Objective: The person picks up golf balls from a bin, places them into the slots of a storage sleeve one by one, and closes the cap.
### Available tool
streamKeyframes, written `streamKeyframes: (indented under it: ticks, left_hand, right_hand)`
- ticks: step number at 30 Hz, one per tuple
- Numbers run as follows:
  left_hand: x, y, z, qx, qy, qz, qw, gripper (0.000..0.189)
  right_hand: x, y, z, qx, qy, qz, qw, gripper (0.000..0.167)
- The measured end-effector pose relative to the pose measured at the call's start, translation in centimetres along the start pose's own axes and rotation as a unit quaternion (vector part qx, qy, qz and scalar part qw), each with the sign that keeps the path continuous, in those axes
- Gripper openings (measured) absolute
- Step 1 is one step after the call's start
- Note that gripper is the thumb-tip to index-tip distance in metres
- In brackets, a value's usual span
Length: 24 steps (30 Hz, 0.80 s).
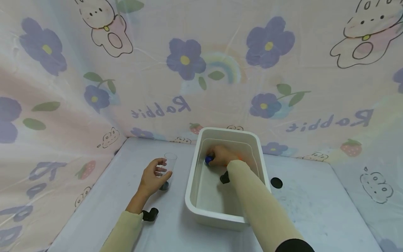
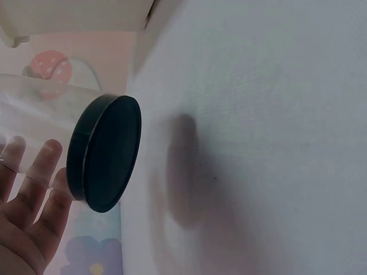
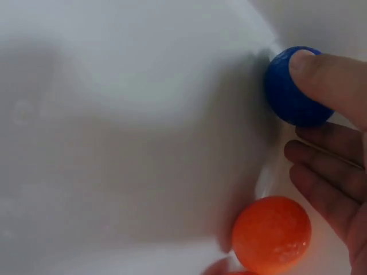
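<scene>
My left hand (image 1: pixel 152 178) holds a clear plastic tube (image 1: pixel 171 163), thumb on one side and fingers on the other. The black cap (image 2: pixel 112 154) at the tube's lower end hangs a little above the table, over its shadow. Inside the white bin (image 1: pixel 192 189), my right hand (image 1: pixel 222 156) pinches a blue ball (image 3: pixel 289 94) between thumb and fingers by the bin's far left part. Below those fingers in the right wrist view lies an orange ball (image 3: pixel 272 235). Part of another orange-red ball (image 3: pixel 241 273) shows at the frame's bottom edge.
A flat black disc (image 1: pixel 276 182) lies on the white table (image 1: pixel 315 203), right of the bin. A curtain (image 1: pixel 220 94) printed with rabbits and flowers hangs behind the table and along its sides.
</scene>
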<state>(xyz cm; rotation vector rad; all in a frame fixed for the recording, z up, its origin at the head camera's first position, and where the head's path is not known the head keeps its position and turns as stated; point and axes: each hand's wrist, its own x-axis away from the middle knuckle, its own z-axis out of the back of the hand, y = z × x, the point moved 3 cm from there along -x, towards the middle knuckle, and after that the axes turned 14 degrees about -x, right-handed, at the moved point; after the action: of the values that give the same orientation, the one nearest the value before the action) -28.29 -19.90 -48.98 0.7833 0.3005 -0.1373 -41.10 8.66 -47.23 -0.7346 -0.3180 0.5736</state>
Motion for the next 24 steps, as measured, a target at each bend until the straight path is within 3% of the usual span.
streamKeyframes:
  ticks: [7,15,18,24]
  left_hand:
    - [0.1,0.3,0.2,-0.002,-0.007,0.002,1.0000,0.046]
    - [-0.1,1.6,1.1,-0.008,-0.003,-0.015,0.9999,0.047]
    - [-0.1,2.1,1.1,-0.005,-0.003,-0.027,0.9996,0.048]
    - [0.0,3.2,1.6,0.006,0.010,-0.063,0.9979,0.051]
  right_hand:
    - [-0.1,-0.5,-0.1,0.023,-0.001,-0.019,0.9995,0.025]
    - [0.4,-2.0,1.2,0.032,-0.014,-0.052,0.9980,0.021]
    - [0.8,-2.3,1.8,0.048,-0.016,-0.059,0.9970,0.025]
    - [1.9,-3.1,2.8,0.024,-0.015,-0.073,0.9969,0.028]
